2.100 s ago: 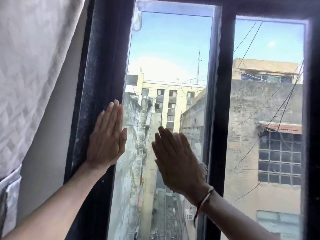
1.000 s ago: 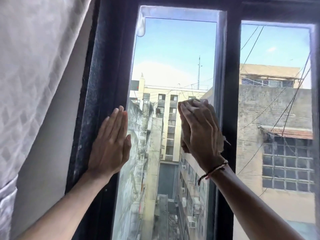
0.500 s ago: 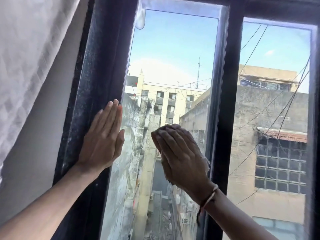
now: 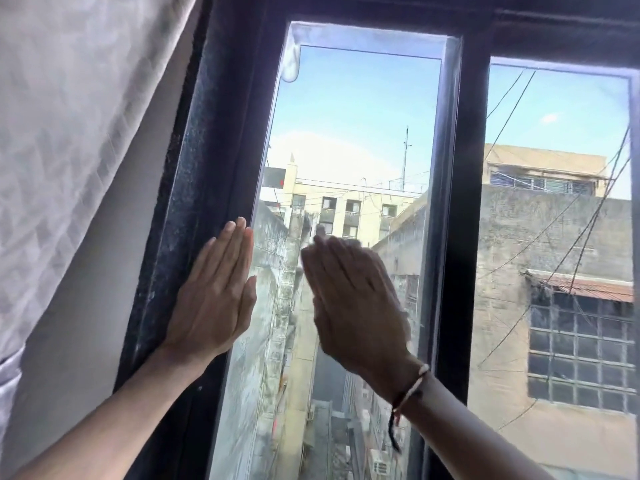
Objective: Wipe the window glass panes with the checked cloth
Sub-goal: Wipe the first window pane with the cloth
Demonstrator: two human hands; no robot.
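Observation:
The left glass pane [image 4: 353, 133] is tall and narrow, set in a dark dusty frame [image 4: 214, 133]. My right hand [image 4: 356, 306] lies flat against the middle of this pane, fingers pointing up, blurred by motion. It presses the checked cloth [image 4: 404, 325] to the glass. The cloth is almost wholly hidden under the palm, with only a pale edge showing at the hand's right side. My left hand [image 4: 214, 299] rests flat and empty on the frame's inner edge, its fingers overlapping the glass. The lower left part of the pane looks streaky.
A dark mullion [image 4: 460, 202] separates the left pane from the right pane [image 4: 554, 116]. A white patterned curtain [image 4: 69, 133] hangs at the left, beside the frame. Buildings and cables show through the glass.
My right hand with the cloth swept from the pane's middle up to its right side, then back down and left to the middle. My left hand stayed on the frame.

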